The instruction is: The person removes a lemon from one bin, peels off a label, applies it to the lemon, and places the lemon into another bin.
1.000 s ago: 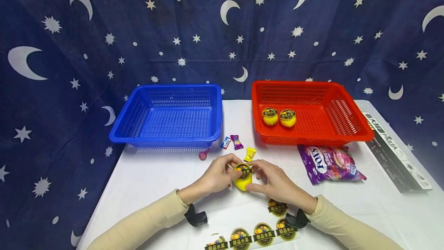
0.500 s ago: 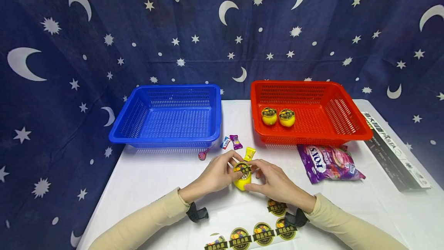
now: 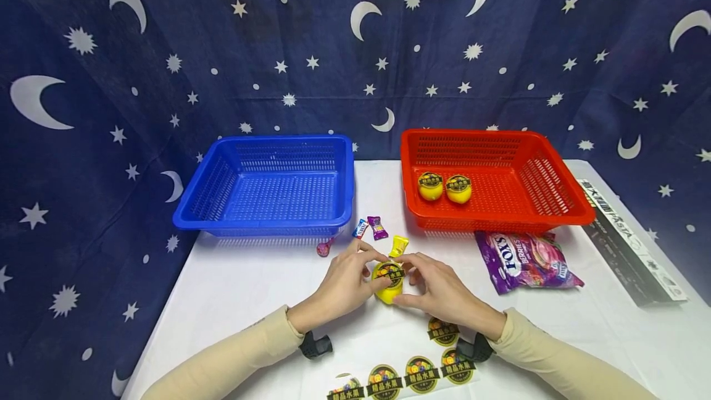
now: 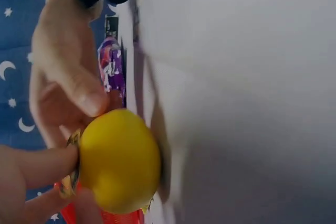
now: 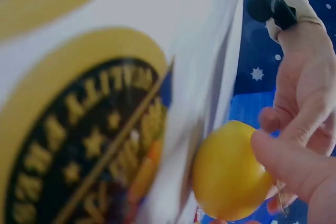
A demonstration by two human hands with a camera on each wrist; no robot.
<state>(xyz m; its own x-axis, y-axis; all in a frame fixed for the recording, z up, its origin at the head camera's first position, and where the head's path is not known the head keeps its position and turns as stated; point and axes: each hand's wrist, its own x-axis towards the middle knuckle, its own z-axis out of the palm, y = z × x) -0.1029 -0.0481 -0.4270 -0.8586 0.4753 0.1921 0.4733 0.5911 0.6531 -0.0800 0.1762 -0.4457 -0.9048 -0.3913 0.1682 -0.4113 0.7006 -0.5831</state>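
Both hands hold one yellow lemon-shaped fruit (image 3: 388, 283) on the white table (image 3: 250, 283), in front of the gap between the blue basket (image 3: 266, 184) and the red basket (image 3: 494, 178). Left hand (image 3: 347, 279): grip closed round the fruit's left flank, fingertips on the round label (image 3: 389, 273) on top. Right hand (image 3: 439, 292): thumb and fingers pinch the right flank. The fruit is judged light, rigid and smooth-skinned, so liable to roll; hold it by both flanks, clear of the label.
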